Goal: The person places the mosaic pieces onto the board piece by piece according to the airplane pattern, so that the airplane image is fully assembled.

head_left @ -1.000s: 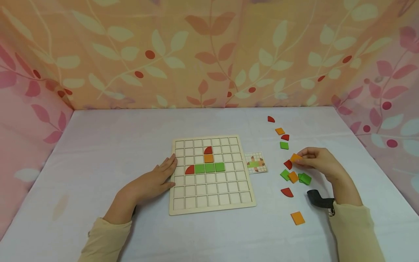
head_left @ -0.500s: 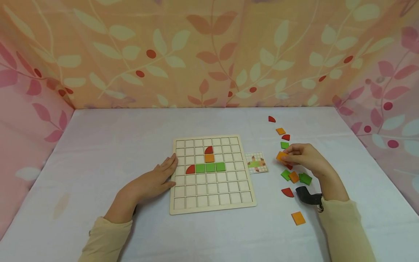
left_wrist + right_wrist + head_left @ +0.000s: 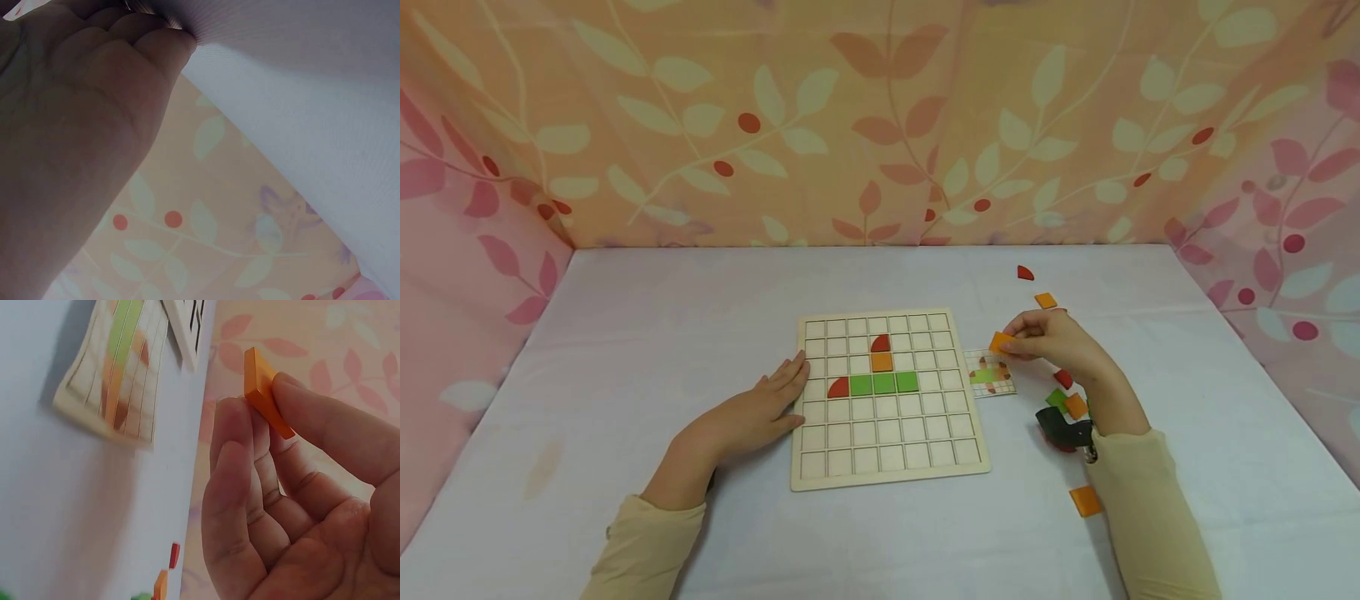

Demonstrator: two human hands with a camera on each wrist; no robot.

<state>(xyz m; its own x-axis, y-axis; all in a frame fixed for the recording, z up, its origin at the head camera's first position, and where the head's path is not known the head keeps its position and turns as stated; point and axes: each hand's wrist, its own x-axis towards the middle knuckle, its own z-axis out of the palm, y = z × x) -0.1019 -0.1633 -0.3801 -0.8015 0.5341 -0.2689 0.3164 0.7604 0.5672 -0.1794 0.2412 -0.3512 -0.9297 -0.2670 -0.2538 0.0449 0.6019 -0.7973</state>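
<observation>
An orange tile (image 3: pixel 999 342) is held in the air at the upper edge of the card (image 3: pixel 992 375), to the right of the board. The right hand (image 3: pixel 1052 340) has it in a pinch grip; the right wrist view shows the thumb on one face and fingers behind, with the tile tilted and apart from the card.

The card, printed with a coloured pattern on a grid, lies just beside the board (image 3: pixel 891 482). On the board, a red quarter (image 3: pixel 881 343) sits above an orange square (image 3: pixel 882 362), which is above the middle of three green squares (image 3: pixel 884 383) in a row; another red quarter (image 3: pixel 838 388) is at the left end of that row.

The left hand (image 3: pixel 752 421) rests at the board's left edge, fingers extended, its grip holding nothing.

Loose red, green and orange pieces (image 3: pixel 1077 406) are scattered at the right, some partly hidden by the right arm and a black device (image 3: pixel 1060 427) at its cuff. The surface (image 3: pixel 700 321) is white; behind it hangs a leaf-patterned cloth (image 3: pixel 775 125).
</observation>
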